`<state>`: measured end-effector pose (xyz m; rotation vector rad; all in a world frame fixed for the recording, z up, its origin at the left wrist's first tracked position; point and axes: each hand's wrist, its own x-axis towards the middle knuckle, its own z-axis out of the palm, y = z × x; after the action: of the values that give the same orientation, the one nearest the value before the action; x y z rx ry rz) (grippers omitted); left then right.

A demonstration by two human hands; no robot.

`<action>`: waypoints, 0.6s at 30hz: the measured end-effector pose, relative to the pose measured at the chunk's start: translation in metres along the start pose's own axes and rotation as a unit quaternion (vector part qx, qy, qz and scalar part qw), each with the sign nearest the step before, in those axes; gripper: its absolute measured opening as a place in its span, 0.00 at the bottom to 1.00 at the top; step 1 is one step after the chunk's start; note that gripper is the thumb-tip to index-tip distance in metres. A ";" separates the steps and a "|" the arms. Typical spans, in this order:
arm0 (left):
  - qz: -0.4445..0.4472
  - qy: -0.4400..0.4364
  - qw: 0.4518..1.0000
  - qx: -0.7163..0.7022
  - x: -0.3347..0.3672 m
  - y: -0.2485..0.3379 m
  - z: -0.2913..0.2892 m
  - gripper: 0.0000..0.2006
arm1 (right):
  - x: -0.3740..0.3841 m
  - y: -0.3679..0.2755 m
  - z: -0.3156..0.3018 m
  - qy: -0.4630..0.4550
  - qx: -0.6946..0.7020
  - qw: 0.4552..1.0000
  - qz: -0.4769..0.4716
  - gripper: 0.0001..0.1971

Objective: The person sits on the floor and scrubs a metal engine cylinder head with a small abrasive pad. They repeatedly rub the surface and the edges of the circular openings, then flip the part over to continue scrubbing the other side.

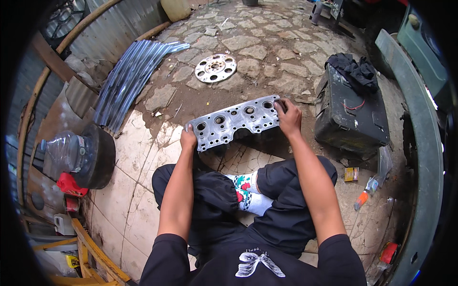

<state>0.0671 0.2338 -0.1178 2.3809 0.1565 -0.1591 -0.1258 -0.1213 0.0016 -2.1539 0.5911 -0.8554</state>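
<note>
A grey metal cylinder head (234,119) is held up in front of my crossed legs, its flat face with round ports and small bolt holes turned toward me. My left hand (189,139) grips its left end, the thumb lying on the face near the edge. Around the right end, my right hand (289,117) is closed, with the thumb at the upper corner. The right end sits higher than the left, so the part is tilted. Fingers behind it are hidden. Beyond it, a round pale metal flywheel plate (215,67) with several holes lies on the dirt.
At right stands a black battery (353,112) with a dark cloth (353,71) on top. A small yellow box (351,174) and an orange-handled tool (361,200) lie near my right knee. On the left are corrugated sheets (131,76), a black tub (101,155) and a plastic bottle (64,150).
</note>
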 end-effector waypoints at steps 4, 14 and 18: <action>0.006 -0.022 1.000 0.017 0.013 0.025 0.006 0.34 | -0.004 0.005 -0.008 0.097 0.001 0.991 0.096 0.15; -0.138 -0.019 0.988 -0.060 -0.077 0.008 -0.011 0.36 | 0.012 -0.013 0.023 0.059 0.021 0.991 0.119 0.17; -0.199 -0.062 0.974 -0.092 -0.104 -0.010 -0.008 0.38 | 0.025 -0.006 0.043 -0.005 -0.078 0.995 0.068 0.19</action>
<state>-0.0367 0.2392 -0.1022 2.1232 0.5642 -0.4600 -0.0767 -0.1131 -0.0063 -2.2269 0.8140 -0.7456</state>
